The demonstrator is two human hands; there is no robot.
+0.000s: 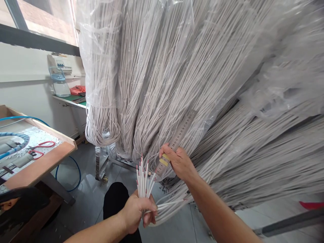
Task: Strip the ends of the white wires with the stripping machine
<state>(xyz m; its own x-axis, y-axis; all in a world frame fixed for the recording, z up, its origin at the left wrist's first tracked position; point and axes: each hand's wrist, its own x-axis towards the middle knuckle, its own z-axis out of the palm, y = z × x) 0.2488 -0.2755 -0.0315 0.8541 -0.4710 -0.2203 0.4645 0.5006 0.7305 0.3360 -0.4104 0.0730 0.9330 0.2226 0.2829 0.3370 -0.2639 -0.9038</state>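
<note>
A fan of white cables [143, 180] stands up out of my left hand [140, 208], which is wrapped round them low in the view. Several cable ends show red tips, and the lengths trail off to the right below. My right hand [180, 162] grips a steel ruler [182, 130] near its lower end, beside a yellow band. The ruler slants up to the right, its low end close to the cable tips. Whether it touches them I cannot tell. Behind both hands hang thick bundles of white cable [152, 84], partly in clear plastic.
At left stands a wooden-edged bench [45, 162] with red-handled scissors [42, 148] and blue hoses. A small green table [73, 98] holds a water jug [60, 82]. A castered rack leg [100, 165] stands on the tiled floor under the bundles.
</note>
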